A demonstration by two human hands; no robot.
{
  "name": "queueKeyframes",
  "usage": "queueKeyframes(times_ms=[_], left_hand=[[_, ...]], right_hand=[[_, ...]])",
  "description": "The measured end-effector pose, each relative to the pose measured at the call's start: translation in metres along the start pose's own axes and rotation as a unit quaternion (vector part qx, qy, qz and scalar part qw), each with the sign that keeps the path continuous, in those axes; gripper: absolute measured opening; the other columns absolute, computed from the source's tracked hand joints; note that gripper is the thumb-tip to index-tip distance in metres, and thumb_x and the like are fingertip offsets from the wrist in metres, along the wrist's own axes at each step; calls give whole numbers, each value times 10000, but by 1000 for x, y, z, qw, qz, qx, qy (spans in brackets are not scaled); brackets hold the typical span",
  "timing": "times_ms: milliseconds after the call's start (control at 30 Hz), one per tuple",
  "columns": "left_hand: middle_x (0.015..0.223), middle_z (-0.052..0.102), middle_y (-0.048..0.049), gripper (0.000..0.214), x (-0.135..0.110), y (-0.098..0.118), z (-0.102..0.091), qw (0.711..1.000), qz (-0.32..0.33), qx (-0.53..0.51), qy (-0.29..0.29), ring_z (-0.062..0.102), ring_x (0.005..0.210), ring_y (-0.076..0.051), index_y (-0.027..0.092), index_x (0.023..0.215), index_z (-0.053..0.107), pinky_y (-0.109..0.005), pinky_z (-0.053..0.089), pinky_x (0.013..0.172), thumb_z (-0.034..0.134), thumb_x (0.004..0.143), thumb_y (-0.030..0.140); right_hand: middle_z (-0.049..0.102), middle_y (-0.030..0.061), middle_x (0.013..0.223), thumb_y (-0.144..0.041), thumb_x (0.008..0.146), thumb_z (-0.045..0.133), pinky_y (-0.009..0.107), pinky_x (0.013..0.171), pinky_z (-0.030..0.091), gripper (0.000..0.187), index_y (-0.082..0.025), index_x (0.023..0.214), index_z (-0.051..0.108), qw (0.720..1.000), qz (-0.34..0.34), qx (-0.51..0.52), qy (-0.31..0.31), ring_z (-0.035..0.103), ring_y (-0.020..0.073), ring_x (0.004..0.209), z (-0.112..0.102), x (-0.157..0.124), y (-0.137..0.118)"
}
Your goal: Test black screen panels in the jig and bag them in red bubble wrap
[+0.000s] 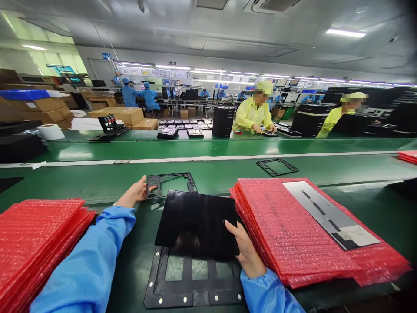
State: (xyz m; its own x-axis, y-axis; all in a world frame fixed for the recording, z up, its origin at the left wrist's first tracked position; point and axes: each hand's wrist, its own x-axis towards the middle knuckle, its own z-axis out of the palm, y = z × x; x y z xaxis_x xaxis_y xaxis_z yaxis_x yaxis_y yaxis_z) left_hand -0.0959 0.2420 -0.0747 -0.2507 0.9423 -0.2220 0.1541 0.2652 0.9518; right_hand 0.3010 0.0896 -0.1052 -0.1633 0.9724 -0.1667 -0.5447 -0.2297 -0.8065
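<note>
Blue-sleeved right hand grips a black tablet panel by its edge, open left hand on a black frame; a slip could scratch the panel against the black jig below.

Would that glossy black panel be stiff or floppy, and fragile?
The black panel looks stiff: it shows no sag, held at one edge by the right hand. Its glossy, glass-like face suggests it is fragile and probably slippery.
</note>
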Motion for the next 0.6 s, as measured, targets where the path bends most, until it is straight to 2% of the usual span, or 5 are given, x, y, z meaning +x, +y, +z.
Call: queueKeyframes(times_ms=[133, 267, 367, 433, 600], left_hand=[[955, 733, -148, 206, -43, -8, -12, 991, -28, -126, -19, 626, 616, -138, 124, 1020, 637, -238, 500, 558, 529, 907, 257], [994, 742, -113, 215, -93, -10, -15, 976, -11, -217, 6, 662, 679, -121, 156, 1105, 620, -218, 552, 615, 495, 931, 179], [1082, 732, -126, 281, -131, -9, -11, 961, 9, -275, -7, 722, 889, -192, 167, 1198, 602, -277, 604, 694, 481, 944, 172], [1153, 717, -129, 345, -153, -10, -5, 958, 10, -285, -30, 710, 1011, -248, 197, 1275, 568, -330, 622, 735, 493, 939, 173], [1168, 724, -112, 449, -188, -34, 17, 949, -81, -286, -105, 690, 1072, -274, 233, 1378, 505, -343, 623, 783, 525, 931, 194]], right_hand=[[733, 64, 1161, -384, 730, 819, 491, 998, 506, 636, -264, 1317, 603, 1000, -17, -7, 15, 630, 313, 1183, 3, -6, -8], [685, 45, 1272, -329, 758, 798, 495, 1059, 475, 708, -300, 1407, 513, 995, -87, 2, 48, 580, 292, 1260, 10, -14, -15], [645, 33, 1336, -344, 785, 769, 493, 1078, 470, 721, -311, 1440, 469, 981, -150, 17, 124, 570, 279, 1278, 16, -24, -21], [656, 31, 1320, -391, 810, 739, 483, 1060, 497, 663, -305, 1421, 496, 969, -164, 22, 184, 590, 275, 1257, 19, -34, -28], [720, 30, 1205, -482, 815, 717, 459, 982, 573, 529, -271, 1290, 624, 944, -152, 45, 288, 632, 281, 1202, 21, -54, -53]])
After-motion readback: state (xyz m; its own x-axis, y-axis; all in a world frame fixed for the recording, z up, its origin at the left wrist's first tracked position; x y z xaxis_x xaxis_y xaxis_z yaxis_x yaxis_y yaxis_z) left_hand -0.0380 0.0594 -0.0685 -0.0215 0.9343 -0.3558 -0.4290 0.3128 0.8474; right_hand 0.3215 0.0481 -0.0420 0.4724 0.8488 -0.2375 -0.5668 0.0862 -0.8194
